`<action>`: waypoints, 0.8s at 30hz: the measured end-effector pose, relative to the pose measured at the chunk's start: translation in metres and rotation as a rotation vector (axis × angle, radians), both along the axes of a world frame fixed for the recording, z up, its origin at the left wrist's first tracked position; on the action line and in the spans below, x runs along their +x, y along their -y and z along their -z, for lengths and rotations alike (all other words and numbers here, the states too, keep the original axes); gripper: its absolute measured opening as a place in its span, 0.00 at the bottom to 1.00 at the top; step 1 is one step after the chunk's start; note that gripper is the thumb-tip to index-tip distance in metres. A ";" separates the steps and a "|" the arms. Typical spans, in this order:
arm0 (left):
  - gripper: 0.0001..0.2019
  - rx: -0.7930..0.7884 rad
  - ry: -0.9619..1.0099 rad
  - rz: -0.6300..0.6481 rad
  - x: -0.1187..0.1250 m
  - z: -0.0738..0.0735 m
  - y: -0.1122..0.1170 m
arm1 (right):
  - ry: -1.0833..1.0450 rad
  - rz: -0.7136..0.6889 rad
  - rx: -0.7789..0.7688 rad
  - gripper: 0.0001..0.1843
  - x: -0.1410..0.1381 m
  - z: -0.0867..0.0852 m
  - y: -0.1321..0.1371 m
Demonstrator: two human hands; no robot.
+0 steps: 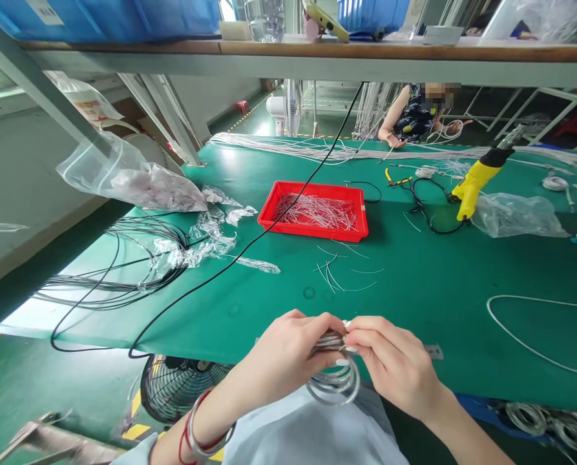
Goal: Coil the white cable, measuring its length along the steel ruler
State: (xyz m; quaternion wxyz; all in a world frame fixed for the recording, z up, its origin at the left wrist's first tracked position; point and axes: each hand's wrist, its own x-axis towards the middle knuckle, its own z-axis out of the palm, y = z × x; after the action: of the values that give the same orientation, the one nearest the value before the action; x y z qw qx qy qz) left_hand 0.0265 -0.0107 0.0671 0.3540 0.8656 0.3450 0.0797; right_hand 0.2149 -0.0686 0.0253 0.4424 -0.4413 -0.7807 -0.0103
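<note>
A coil of pale grey cable (336, 386) is held up at the near edge of the green desk (269, 300), just in front of the person's body, its loops hanging below the fingers. The left hand (291, 349) grips the bundle, fingers over the top and thumb across the near side. The right hand (395, 355) has its fingertips drawn together at the coil's upper right, touching the left hand's; what they pinch is too small to tell.

Beyond the hands, short white wire pieces (335, 279) lie loose on the desk, and behind them sits a red tray (312, 230) with many more thin strands inside. To the right, a loop of white cable (499, 323) reaches out of view; farther back are a yellow heat gun (477, 184), a clear plastic bag (515, 216) just beside it, and yellow-handled cutters (398, 179). On the left, black cable (162, 284) lies in wide loops near crumpled clear wrapping (215, 236) and a filled plastic bag (162, 187).

Long white cables (288, 148) run along the far edge, where a co-worker (409, 116) handles a small loop. A shelf (307, 63) crosses above, carrying blue bins (108, 19); a black fan (176, 387) stands below the desk at left.
</note>
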 end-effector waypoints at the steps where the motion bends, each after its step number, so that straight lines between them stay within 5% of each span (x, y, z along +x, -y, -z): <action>1: 0.11 0.027 -0.009 -0.018 0.001 0.001 0.002 | -0.036 0.019 -0.005 0.08 -0.003 0.001 0.000; 9: 0.06 0.156 0.212 -0.139 0.006 0.007 0.017 | -0.446 0.170 -0.081 0.09 -0.024 0.003 0.005; 16: 0.06 0.176 0.256 -0.071 0.001 0.008 0.015 | -0.550 -0.126 -0.489 0.07 0.001 -0.001 0.006; 24: 0.08 0.252 0.229 -0.047 0.001 0.007 0.013 | -0.549 -0.080 -0.480 0.07 0.002 -0.007 0.005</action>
State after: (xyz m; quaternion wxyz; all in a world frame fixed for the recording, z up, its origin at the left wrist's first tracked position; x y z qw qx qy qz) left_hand 0.0274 -0.0233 0.0600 0.2778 0.8801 0.3098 0.2287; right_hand 0.2174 -0.0736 0.0318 0.5194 -0.4880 -0.6297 0.3091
